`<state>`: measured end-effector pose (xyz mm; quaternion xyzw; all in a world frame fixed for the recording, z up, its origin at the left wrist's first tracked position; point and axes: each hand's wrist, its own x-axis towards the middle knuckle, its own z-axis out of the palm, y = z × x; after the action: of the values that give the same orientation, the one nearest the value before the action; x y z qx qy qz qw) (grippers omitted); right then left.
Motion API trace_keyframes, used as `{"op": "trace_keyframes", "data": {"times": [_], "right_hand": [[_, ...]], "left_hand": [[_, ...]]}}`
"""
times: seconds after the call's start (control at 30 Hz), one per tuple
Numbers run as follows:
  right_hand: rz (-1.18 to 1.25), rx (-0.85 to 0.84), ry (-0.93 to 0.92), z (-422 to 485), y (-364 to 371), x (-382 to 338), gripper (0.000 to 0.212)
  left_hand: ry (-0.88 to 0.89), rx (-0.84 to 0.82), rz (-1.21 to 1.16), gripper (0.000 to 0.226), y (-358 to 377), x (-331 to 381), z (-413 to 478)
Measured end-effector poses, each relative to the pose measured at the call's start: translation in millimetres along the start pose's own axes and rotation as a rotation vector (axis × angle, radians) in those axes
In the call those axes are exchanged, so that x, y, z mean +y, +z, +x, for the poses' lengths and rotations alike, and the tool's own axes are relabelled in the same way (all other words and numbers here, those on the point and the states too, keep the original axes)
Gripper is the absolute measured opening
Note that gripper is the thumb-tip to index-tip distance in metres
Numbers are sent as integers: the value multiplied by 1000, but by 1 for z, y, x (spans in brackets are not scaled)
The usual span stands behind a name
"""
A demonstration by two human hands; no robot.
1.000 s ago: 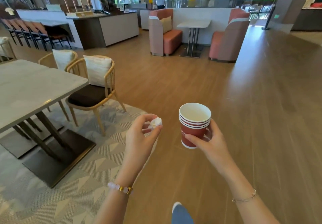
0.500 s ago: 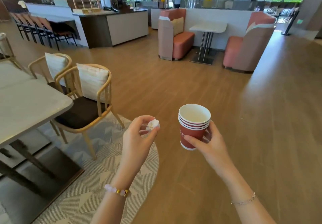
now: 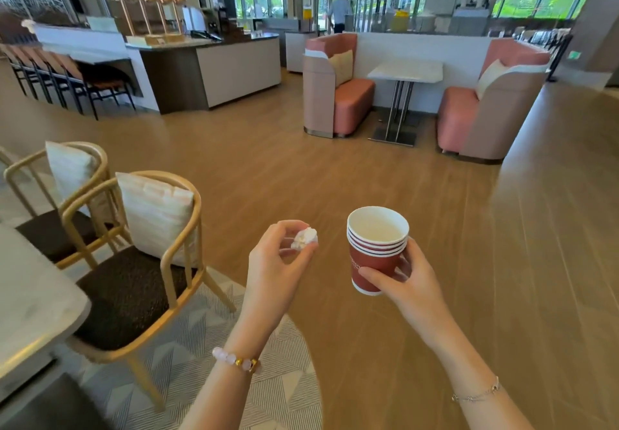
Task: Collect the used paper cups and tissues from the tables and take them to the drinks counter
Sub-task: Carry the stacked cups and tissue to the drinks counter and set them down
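A stack of several red paper cups [image 3: 375, 255] with white insides stands upright in my right hand [image 3: 407, 287], whose fingers wrap its lower half. A small crumpled white tissue [image 3: 304, 238] is pinched between the thumb and fingertips of my left hand [image 3: 274, 269], just left of the cups. Both hands are held out over the wooden floor. The drinks counter [image 3: 214, 61], dark with a white front panel and copper lamps above it, stands far ahead on the left.
Two wooden chairs with white cushions [image 3: 147, 248] stand at a marble table [image 3: 30, 302] on a patterned rug to my left. A pink booth with a white table [image 3: 407, 71] stands ahead. Bar stools [image 3: 67, 78] line the counter's left. A person [image 3: 339, 9] walks at the back.
I have moved forward: the marble table and chairs slid left and nearer, and the counter and booth grew larger. Both hands keep the same hold on tissue and cups.
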<state>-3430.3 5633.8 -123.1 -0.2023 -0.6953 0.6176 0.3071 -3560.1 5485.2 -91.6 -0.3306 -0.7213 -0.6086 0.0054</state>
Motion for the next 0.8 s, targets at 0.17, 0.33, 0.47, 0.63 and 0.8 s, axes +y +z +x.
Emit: {"op": "trace_keyframes", "data": {"times": [0.17,0.33,0.47,0.63,0.8], "right_hand": [[10,13,-3,97,25,16,65],[15,-17,-12,202,44,41,61],[22,-45,-21,298,53,65,60],[22,-88,-21,430,63,85,67],[27,-112,-15,542,70,93,73]], "left_hand": [[0,-11,9,15,7,-40,92],[-4,22,23,15,20,-88,178],[-8,44,42,18,40,-124,258],[-7,78,67,19,72,-160,375],[-42,112,58,16,101,-193,472]]}}
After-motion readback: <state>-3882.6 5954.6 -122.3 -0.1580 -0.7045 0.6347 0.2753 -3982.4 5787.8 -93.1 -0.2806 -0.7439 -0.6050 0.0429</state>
